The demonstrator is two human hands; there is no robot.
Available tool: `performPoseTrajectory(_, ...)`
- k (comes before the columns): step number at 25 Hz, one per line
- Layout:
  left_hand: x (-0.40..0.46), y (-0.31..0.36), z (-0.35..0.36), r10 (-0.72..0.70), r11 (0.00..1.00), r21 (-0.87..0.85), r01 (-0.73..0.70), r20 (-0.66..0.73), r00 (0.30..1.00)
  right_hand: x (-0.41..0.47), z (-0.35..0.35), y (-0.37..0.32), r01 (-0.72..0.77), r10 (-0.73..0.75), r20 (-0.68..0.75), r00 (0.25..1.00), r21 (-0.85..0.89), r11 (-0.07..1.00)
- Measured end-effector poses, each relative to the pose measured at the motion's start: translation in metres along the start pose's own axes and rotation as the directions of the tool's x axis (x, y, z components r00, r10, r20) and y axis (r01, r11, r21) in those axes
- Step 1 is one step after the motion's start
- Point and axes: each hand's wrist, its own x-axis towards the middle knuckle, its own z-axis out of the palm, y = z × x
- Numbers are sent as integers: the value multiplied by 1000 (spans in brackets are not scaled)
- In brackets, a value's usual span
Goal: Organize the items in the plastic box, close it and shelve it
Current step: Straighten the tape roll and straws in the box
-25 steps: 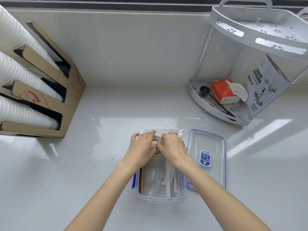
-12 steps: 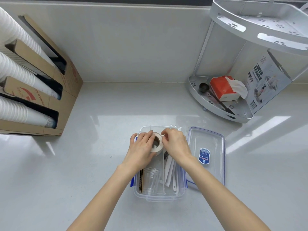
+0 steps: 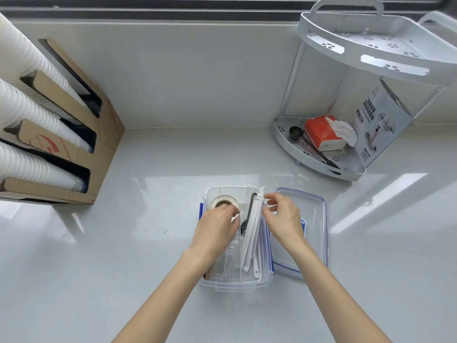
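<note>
A clear plastic box (image 3: 235, 285) with blue clips stands open on the white counter. A roll of tape (image 3: 223, 201) lies flat in its far left corner. My left hand (image 3: 216, 229) rests on the near edge of the roll, fingers curled on it. A black spoon (image 3: 247, 217) and several white wrapped utensils (image 3: 251, 243) lie in the right part, with clear cups under my left wrist. My right hand (image 3: 283, 219) hovers over the box's right rim, fingers apart, holding nothing. The clear lid (image 3: 314, 233) with blue edging lies flat to the right.
A white two-tier corner shelf (image 3: 319, 167) stands at the back right, holding a red tissue pack (image 3: 321, 134), a black scoop and a printed box. A cardboard dispenser (image 3: 74, 149) with stacks of white cups stands at the left.
The tape roll went from being held up by both hands to lying flat in the box's far left corner. My right hand let go and moved right, over the rim.
</note>
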Motion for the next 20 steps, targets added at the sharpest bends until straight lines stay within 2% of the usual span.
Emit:
performPoseTrajectory(4, -5, 12, 17, -51, 970, 242, 6, 177, 983, -7, 3, 9, -75, 75, 49, 996, 2, 997)
performPoseTrajectory(10, 1, 25, 35, -140, 948, 317, 38, 303, 943, -6, 5, 10, -107, 105, 84, 991, 20, 994)
performPoseTrajectory(14, 10, 36, 41, -161, 973, 212, 95, 321, 933, -7, 7, 12, -104, 100, 84, 991, 38, 994)
performPoseTrajectory(17, 16, 37, 43, -230, 972, 40, 231, 349, 909, -7, 7, 14, -108, 103, 80, 991, 62, 992)
performPoseTrajectory(20, 21, 37, 44, -312, 927, -74, 366, 387, 868, -8, 8, 15, -108, 103, 72, 992, 74, 991)
